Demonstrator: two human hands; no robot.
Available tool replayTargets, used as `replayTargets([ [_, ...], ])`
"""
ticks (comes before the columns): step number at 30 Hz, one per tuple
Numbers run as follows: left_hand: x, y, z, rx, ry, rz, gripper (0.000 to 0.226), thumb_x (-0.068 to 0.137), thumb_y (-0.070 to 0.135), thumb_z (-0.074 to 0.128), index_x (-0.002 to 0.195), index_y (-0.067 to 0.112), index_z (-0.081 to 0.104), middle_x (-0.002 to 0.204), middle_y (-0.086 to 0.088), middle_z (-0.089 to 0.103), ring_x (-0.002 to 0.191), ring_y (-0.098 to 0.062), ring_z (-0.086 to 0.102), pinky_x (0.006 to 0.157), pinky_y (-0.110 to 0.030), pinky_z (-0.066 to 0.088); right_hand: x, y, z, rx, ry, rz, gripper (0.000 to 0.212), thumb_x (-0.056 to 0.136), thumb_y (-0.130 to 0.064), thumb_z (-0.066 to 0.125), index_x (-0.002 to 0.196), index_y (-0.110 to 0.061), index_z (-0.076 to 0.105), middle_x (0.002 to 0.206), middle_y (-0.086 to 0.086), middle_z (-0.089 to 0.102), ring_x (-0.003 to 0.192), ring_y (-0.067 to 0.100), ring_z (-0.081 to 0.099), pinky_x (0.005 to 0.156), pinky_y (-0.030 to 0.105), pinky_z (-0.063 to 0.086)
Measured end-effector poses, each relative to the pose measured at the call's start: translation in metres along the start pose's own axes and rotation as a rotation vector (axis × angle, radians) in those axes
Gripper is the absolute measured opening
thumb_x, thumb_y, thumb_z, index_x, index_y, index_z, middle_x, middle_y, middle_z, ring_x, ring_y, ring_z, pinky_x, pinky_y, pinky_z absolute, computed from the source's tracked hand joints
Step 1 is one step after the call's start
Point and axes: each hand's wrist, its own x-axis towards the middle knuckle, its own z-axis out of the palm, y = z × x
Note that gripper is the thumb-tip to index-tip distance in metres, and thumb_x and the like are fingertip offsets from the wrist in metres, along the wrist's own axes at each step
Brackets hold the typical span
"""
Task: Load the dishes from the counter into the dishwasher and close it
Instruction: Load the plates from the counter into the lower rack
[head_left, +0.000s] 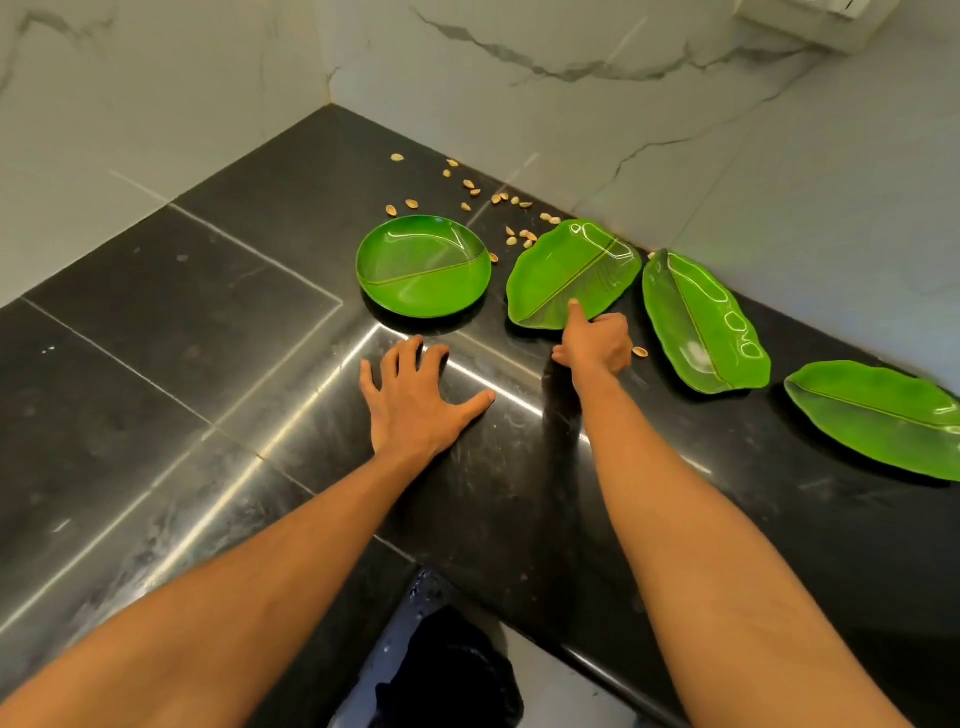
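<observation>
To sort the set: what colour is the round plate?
The round plate is glossy green with leaf veins; head view.

A black stone counter (208, 338) meets a white marbled wall (519, 104). The left hand (415, 405) lies flat on the counter, fingers spread. At its 12 o'clock sits a round green plate (423, 265). At that plate's 3 o'clock lies a first leaf-shaped plate (571, 270), then a second leaf-shaped plate (701, 322), and at 4 o'clock a third leaf-shaped plate (878, 415), cut by the frame edge. The right hand (597, 345) lays its index finger (575, 314) on the first leaf-shaped plate's near rim, its other fingers curled; whether they hook the rim is unclear. Pistachio shells (470, 183) scatter at 12 o'clock of the plates, and one lone shell (640, 353) lies just beside the right hand.
</observation>
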Motion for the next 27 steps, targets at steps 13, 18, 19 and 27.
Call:
replayTargets([
  [13,-0.002,0.0,-0.002,-0.008,-0.027,0.01,0.079,0.069,0.089,0.044,0.13,0.039,0.047,0.15,0.003,0.034,0.142,-0.021,0.024,0.118,-0.057,0.008,0.018,0.02,-0.008,0.375,-0.132,0.058,0.007,0.091,-0.018,0.06,0.086,-0.014,0.062,0.087,0.004,0.065,0.091,0.028,0.066,0.074,0.049,0.062],
  [18,-0.003,-0.003,0.002,-0.024,-0.021,0.025,0.079,0.068,0.088,0.047,0.127,0.036,0.05,0.148,0.002,0.036,0.141,-0.023,0.027,0.117,-0.059,0.008,-0.013,0.065,-0.038,0.376,-0.139,-0.05,0.006,0.082,-0.025,0.06,0.085,-0.023,0.064,0.086,0.003,0.071,0.081,0.024,0.066,0.083,0.054,0.056],
  [19,-0.001,-0.004,0.003,-0.022,-0.022,0.029,0.078,0.067,0.087,0.048,0.126,0.035,0.051,0.148,0.001,0.037,0.141,-0.023,0.028,0.117,-0.059,0.008,-0.026,0.07,-0.044,0.379,-0.13,-0.065,0.006,0.086,-0.02,0.059,0.09,-0.022,0.064,0.089,0.005,0.07,0.081,0.023,0.065,0.084,0.051,0.056],
  [27,-0.019,-0.015,-0.003,-0.21,0.004,0.144,0.065,0.074,0.06,0.065,0.127,0.023,0.056,0.129,-0.003,0.057,0.125,-0.025,0.049,0.113,-0.046,0.024,-0.127,0.133,-0.104,0.389,-0.111,-0.006,0.016,0.098,-0.018,0.049,0.112,-0.02,0.057,0.106,0.008,0.067,0.095,0.024,0.064,0.086,0.043,0.054],
])
